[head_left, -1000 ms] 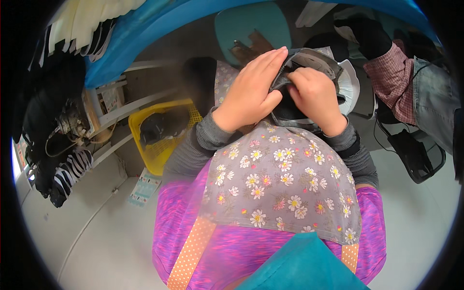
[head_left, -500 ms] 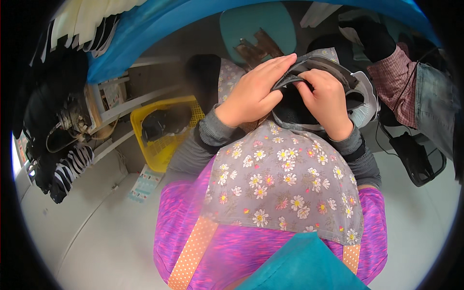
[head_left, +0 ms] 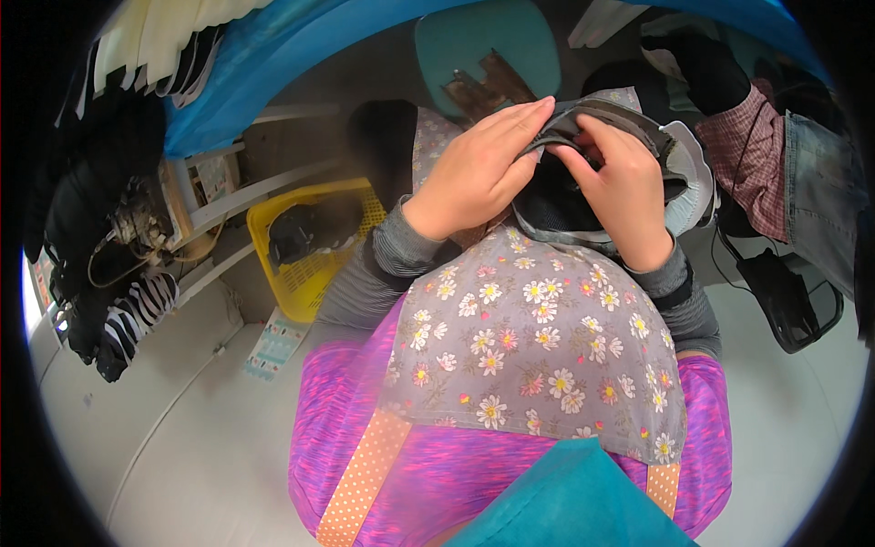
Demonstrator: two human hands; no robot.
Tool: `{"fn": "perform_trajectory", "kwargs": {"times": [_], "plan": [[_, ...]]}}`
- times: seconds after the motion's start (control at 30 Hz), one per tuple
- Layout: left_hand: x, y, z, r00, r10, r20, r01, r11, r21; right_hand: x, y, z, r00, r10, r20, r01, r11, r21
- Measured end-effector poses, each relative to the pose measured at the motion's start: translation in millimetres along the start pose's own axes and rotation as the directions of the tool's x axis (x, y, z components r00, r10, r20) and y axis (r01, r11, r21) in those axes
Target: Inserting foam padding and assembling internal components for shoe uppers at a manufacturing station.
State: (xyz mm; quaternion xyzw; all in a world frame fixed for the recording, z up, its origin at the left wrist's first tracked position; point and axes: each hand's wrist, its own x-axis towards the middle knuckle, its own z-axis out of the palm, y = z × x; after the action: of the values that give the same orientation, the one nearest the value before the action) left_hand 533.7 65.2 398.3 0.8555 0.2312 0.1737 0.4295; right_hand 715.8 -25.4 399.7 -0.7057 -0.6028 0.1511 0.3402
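Above my lap I hold a dark grey and black fabric piece [head_left: 558,208], with a curved grey rim, a black hollow and white curved parts on its right side. My left hand [head_left: 478,171] is closed along its upper left edge, fingers pressed together and pointing up to the right. My right hand [head_left: 627,187] reaches over the hollow, with thumb and forefinger pinching the folded edge close to my left fingertips. Its other fingers are partly hidden. I cannot tell exactly what kind of article the piece is.
A yellow plastic basket [head_left: 301,290] with black items inside stands left of my lap. Dark strips [head_left: 77,182] hang at far left beside a blue cover [head_left: 214,100]. Ahead is a teal stool [head_left: 488,41]. Another person's leg [head_left: 743,150] and a black pedal-like object [head_left: 782,301] are at right.
My right hand has shifted slightly right and its fingers have spread somewhat from the fold. The left hand has moved slightly left and down.
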Motion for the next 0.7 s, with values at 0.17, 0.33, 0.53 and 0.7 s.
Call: {"fn": "perform_trajectory", "kwargs": {"times": [0.17,0.33,0.53,0.7], "plan": [[2.0,1.3,-1.6,0.999,0.046,-0.009,-0.045,0.997,0.063,-10.1,14.2,1.3,0.974,-0.219,0.059,0.225,0.966,-0.129],[3.3,7.1,-11.3,0.992,0.079,0.098,-0.079,0.997,-0.005,-8.1,17.9,-3.5,0.947,-0.309,-0.085,0.305,0.951,-0.053],[7.6,15.4,-15.6,0.996,0.085,0.039,-0.084,0.996,-0.038,0.5,16.0,1.4,0.939,-0.307,-0.155,0.306,0.951,-0.035],[17.0,12.9,-18.7,0.993,0.100,-0.056,-0.095,0.992,0.082,6.4,11.6,0.4,0.951,-0.268,-0.154,0.257,0.963,-0.084]]}}
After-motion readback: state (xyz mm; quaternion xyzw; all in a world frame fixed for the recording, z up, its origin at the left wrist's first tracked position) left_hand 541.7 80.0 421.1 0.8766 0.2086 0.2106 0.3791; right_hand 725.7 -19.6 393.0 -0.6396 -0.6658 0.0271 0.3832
